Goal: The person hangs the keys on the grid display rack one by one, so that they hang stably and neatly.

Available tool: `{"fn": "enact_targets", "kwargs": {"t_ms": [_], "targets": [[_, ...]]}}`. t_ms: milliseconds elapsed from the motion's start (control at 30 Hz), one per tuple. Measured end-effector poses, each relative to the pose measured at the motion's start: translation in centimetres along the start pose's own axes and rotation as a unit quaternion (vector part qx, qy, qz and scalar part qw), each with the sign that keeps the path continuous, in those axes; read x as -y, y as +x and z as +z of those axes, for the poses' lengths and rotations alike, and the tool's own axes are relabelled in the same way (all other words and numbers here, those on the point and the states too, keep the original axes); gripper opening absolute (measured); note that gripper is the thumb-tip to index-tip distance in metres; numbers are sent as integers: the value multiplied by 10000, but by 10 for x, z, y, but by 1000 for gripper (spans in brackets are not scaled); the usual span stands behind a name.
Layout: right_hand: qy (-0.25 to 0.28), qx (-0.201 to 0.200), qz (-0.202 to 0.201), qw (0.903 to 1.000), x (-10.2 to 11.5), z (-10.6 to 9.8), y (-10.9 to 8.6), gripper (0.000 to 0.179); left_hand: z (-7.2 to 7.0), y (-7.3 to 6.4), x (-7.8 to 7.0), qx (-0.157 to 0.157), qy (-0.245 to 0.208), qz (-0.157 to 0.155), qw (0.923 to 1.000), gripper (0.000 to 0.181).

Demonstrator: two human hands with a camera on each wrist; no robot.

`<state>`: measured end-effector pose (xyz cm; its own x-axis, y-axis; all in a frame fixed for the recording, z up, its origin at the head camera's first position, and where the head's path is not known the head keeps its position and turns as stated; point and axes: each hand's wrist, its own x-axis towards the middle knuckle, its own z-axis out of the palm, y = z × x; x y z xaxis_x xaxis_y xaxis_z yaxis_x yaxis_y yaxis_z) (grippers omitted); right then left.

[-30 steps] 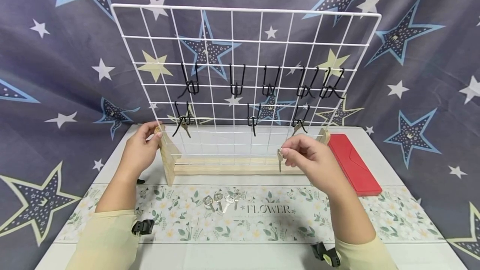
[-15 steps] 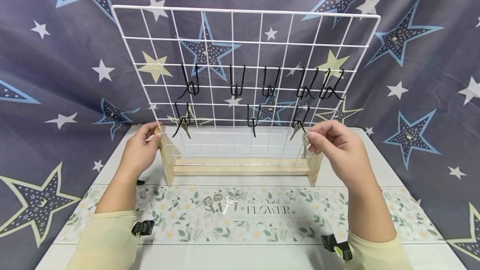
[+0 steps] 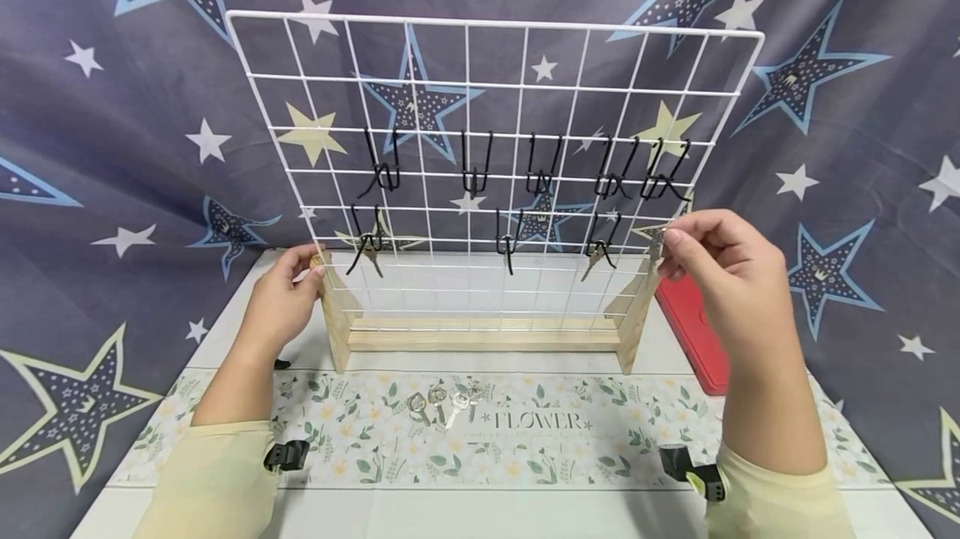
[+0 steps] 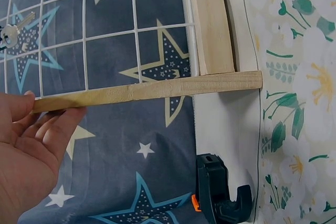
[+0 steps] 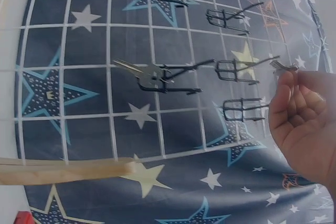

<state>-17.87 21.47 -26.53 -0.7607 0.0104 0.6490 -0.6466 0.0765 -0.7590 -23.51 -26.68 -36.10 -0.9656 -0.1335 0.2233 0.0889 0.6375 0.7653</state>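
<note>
Key [image 5: 283,66] in right hand [image 5: 307,142]: wrist view shows blade [image 5: 276,64] (head: seemingly blurred).

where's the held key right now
In the head view, the right hand pinches the key in front of the white grid's right edge, right of the lower black hooks.

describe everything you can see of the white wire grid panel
The white wire grid panel looks like coated metal: thin bars crossing in rectangular cells, inside a frame with rounded upper corners. It stands in a pale wooden stand. Eight black hooks hang on it, five above three, with keys on at least the two outer lower ones. The left hand pinches the stand's left side piece beside it; the right hand is by its right edge, contact unclear.
</note>
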Motion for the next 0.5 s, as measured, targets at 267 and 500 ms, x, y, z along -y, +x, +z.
{"fn": "enact_targets", "kwargs": {"t_ms": [267,500], "targets": [[-339,-522,74,9980,6,-7,8,10,0,1,2,-10,18,-8,10000,46],[-449,-849,128,9953,6,-6,16,11,0,1,3,-24,12,3,10000,46]]}}
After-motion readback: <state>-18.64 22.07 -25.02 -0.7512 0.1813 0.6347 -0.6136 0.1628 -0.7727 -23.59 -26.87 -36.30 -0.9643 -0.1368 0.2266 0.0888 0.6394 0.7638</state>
